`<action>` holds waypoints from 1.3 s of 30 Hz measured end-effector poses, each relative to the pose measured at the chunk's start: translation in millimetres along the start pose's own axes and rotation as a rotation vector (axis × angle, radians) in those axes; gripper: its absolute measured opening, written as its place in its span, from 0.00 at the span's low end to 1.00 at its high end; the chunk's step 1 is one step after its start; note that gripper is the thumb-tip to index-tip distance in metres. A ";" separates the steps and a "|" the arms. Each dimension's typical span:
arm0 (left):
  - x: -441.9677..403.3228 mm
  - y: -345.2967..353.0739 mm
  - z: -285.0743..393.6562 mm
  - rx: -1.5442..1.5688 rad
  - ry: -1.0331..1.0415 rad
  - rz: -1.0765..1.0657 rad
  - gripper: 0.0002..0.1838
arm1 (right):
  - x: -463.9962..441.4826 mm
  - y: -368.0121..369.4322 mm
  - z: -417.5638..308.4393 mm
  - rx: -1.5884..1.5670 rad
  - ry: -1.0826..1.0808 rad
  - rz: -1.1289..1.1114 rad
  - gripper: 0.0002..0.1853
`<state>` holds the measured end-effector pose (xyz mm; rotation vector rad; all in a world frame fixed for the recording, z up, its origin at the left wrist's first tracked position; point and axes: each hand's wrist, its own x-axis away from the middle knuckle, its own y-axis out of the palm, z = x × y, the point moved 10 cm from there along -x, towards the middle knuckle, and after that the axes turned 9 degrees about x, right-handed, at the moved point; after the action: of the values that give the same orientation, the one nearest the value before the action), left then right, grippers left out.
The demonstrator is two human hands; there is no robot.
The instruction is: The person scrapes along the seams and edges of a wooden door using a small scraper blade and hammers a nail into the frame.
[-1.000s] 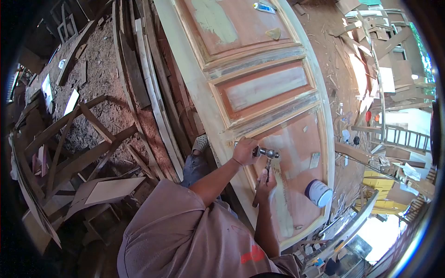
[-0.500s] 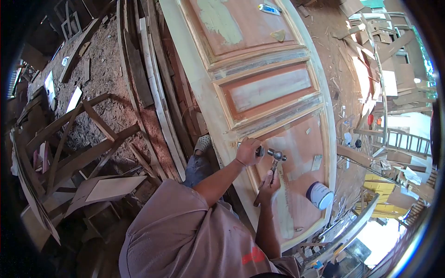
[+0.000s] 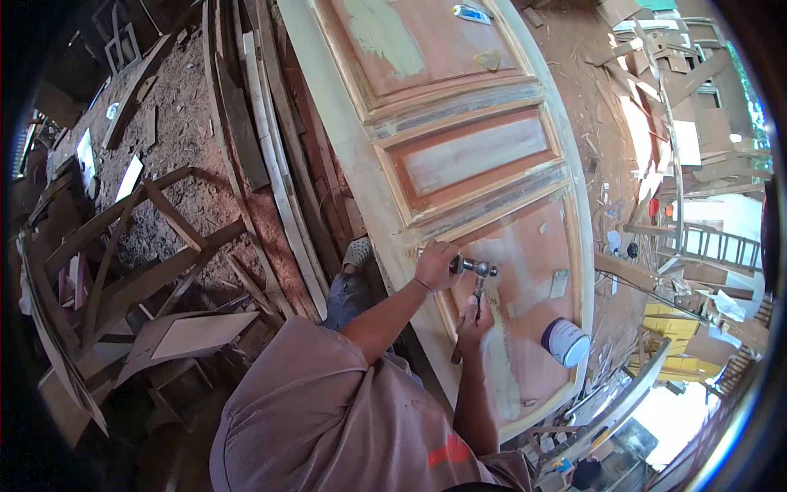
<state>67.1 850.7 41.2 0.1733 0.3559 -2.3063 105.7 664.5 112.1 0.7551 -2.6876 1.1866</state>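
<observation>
A panelled wooden door point(image 3: 385, 197) with pale filler patches lies flat in front of me. My right hand point(image 3: 474, 325) grips the handle of a hammer point(image 3: 479, 283), its metal head up by my left hand. My left hand point(image 3: 438, 265) is closed around a dark-ended tool point(image 3: 457, 264) near the door's left side. The hammer head touches or nearly touches the end of that tool. What the tool's far end meets is hidden by my left hand.
On the door are a paint can point(image 3: 566, 342), a small flat piece point(image 3: 559, 284), a tube point(image 3: 472, 14) and a yellowish lump point(image 3: 488, 60). Long boards point(image 3: 275, 156) lie left of the door. Wooden frames point(image 3: 156, 246) and scraps surround it.
The hammer head was a little away from the dark-ended tool half a second ago and is now against or very near it. My left hand stays in about the same place.
</observation>
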 end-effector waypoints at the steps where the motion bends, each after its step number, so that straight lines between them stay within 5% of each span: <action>1: -3.0 -2.0 0.2 -0.011 -0.003 0.016 0.17 | -2.1 0.6 -3.7 0.004 -0.015 0.006 0.11; 9: 6.5 -11.4 -15.0 -0.023 -0.081 0.052 0.14 | 4.3 1.5 -10.2 -0.059 0.070 -0.028 0.11; 12: 32.8 -8.3 -9.8 0.011 -0.130 -0.048 0.20 | 10.3 -10.8 -10.8 -0.099 0.171 -0.011 0.13; 15: 69.6 -25.0 -14.4 -0.038 -0.632 -0.269 0.44 | 15.8 -25.6 2.8 -0.143 0.236 0.039 0.11; 18: 99.6 -32.9 -36.9 -0.178 -0.738 -0.409 0.64 | 20.7 -31.3 22.3 -0.075 0.219 0.019 0.10; 21: 94.6 -35.6 -31.6 -0.178 -0.708 -0.376 0.68 | 26.8 -26.0 36.3 -0.066 0.178 0.022 0.11; 27: 108.5 -24.4 -24.8 -0.152 -0.782 -0.348 0.67 | 34.6 -18.1 29.2 0.099 0.029 0.023 0.11; 36: 98.3 -37.0 -37.0 -0.223 -0.587 -0.322 0.64 | 54.7 -19.7 38.0 -0.071 0.343 -0.003 0.14; 39: 92.5 -48.2 -31.4 -0.257 -0.585 -0.314 0.65 | 53.0 -20.0 62.2 0.082 0.177 0.052 0.13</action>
<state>-31.0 828.3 -0.5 -0.7161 0.3875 -2.4534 75.3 587.3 97.9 0.5645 -2.5425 1.3158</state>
